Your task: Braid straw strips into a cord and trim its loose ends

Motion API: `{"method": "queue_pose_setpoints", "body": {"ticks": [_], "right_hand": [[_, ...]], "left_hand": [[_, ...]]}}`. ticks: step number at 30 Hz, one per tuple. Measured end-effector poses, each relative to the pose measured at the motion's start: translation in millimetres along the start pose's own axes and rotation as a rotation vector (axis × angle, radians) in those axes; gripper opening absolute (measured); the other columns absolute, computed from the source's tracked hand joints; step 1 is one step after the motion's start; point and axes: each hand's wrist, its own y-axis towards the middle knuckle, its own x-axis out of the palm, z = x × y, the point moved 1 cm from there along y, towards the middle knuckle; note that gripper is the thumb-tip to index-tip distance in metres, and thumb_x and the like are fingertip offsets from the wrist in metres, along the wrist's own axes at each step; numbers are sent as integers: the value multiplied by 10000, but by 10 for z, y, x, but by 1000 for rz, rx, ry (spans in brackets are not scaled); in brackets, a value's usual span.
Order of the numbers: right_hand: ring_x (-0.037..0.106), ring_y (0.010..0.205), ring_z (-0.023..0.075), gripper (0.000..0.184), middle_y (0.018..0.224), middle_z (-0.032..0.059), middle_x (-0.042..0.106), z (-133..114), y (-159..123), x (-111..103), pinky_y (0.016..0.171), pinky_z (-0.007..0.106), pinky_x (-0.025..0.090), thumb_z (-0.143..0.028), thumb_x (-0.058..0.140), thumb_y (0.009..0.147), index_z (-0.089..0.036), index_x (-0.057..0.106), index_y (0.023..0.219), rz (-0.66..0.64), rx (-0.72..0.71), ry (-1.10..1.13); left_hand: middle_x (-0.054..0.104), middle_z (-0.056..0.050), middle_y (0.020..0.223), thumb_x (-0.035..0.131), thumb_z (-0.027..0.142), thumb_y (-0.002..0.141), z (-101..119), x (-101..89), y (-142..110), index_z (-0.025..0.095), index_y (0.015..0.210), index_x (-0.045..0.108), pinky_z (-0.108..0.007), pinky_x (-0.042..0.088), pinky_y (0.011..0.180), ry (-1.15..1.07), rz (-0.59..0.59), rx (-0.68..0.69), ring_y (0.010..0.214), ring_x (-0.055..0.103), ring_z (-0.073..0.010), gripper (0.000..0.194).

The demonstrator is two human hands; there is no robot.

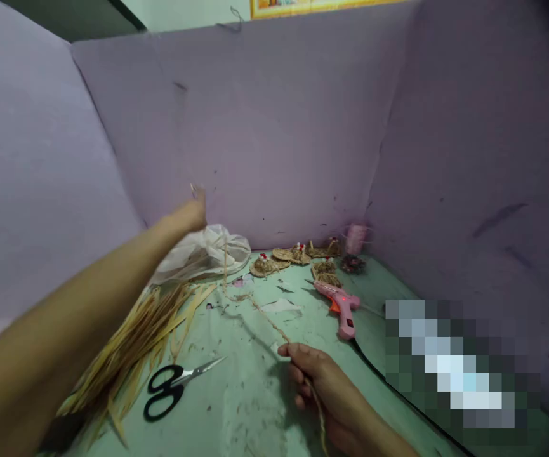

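Cord pinched in my right hand, left arm stretched out over the bag

I pinch a thin twisted cord (277,329) between the thumb and fingers of my right hand (315,371), low over the pale green surface (243,400). One end trails down past my palm; the other way, the cord runs off across the surface, bends near the plastic bag (214,251) and rises in front of it. My left hand (197,206) is up above the bag at the end of my outstretched arm, too blurred for me to tell whether its fingers are spread or closed, or whether they hold anything.

Dried flat strips (136,352) lie heaped on my left. Just beside them are open scissors (178,384) with black handles, blades pointing toward the middle. A pink glue gun (345,304) lies to my right, a red light showing on its body and a black cable (388,381) running toward me. Behind it, small woven pieces (270,264) with red and white beads sit near the purple back wall (274,133), and beside them stands a blurred pink object (355,240).
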Motion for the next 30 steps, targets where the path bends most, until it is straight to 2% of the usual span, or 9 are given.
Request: {"method": "queue_pose_setpoints", "body": {"ticks": [2,5,7,11,14,17,20,22,30], "right_hand": [[284,364,31,157,460,-72,379,113,71,-87,341,141,350,-225,461,806,-120,578,812,17,26,-15],[284,362,30,177,460,-73,381,116,81,-126,342,140,357,-217,433,823,-110,574,830,8,22,-26],[274,354,29,173,451,-78,372,93,62,-100,341,139,356,-208,431,822,-111,573,830,9,14,-26],[283,352,32,145,444,-82,371,110,33,-54,342,138,354,-205,452,805,-126,572,825,17,-16,-11],[288,353,32,146,444,-72,385,150,8,-43,342,140,353,-213,476,787,-130,572,716,-40,-37,-5],[295,346,28,247,436,-56,403,173,-27,-33,330,139,343,-249,511,773,-123,533,562,-139,-50,-4],[395,354,51,217,464,-34,476,190,-53,-35,373,180,416,-268,480,794,-110,609,719,-198,68,30],[502,410,86,247,526,8,558,200,-60,-46,436,223,468,-255,438,813,-97,620,869,-256,159,47],[620,568,133,245,704,96,657,236,-61,-118,571,268,490,-225,485,819,-62,602,961,-490,160,-9]], "left_hand": [[588,-92,955,503,253,804,102,327,-362,100,1135,459,-357,414,751,32,-4,-58,831,552,-176,367],[623,-98,786,440,256,813,291,645,-1089,104,886,606,-318,401,692,8,-24,-63,762,564,-195,236],[617,-48,641,452,346,799,418,745,-1549,144,711,636,-252,406,606,-61,-94,-38,633,563,-154,287],[626,-61,840,436,307,790,613,834,-2115,155,814,637,-231,411,697,-425,37,109,783,561,-145,254],[535,-31,523,437,408,774,726,978,-2251,140,544,591,-226,362,489,-622,-288,-38,501,490,-117,386],[488,1,474,420,538,746,838,1130,-2266,124,644,609,-197,212,336,-1097,-702,-331,339,345,-64,467],[527,14,596,600,480,635,830,1190,-2187,113,837,597,-157,176,322,-1482,-540,-551,357,329,-23,418],[525,16,612,660,427,592,752,1193,-2132,102,822,597,-146,190,324,-1552,-416,-558,372,339,-14,404],[536,12,577,665,411,598,538,1212,-2115,98,733,600,-151,201,315,-1529,-378,-549,363,367,-19,347]]}}
